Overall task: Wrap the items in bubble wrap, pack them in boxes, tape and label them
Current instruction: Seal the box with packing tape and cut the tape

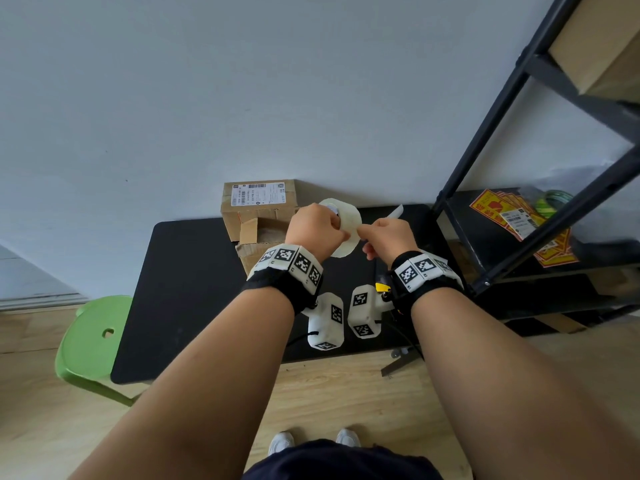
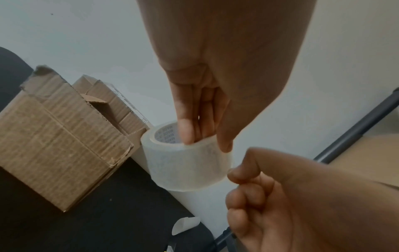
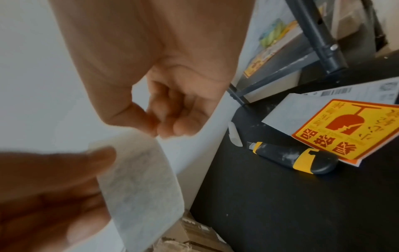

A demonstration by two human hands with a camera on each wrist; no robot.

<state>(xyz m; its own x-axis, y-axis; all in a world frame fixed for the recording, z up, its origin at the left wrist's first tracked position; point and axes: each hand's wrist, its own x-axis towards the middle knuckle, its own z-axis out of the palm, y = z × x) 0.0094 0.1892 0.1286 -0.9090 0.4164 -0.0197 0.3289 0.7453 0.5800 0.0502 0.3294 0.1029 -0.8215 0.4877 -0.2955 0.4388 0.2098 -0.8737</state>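
Left hand (image 1: 313, 228): holds the tape roll (image 2: 187, 163) above the black table (image 1: 194, 289), fingers hooked inside its core, thumb on the outer face.
Right hand (image 1: 389, 237): fingers curled, thumb and forefinger pinching at the roll's edge.
Boxes: 1 open box (image 2: 58, 146) on the table, just in front of 1 labelled box (image 1: 259, 202) by the wall.
Knife (image 3: 291, 157): lies on the table, touching a yellow-and-red sticker (image 3: 354, 129).
Shelf (image 1: 540, 161): right of the table, holding more stickers.
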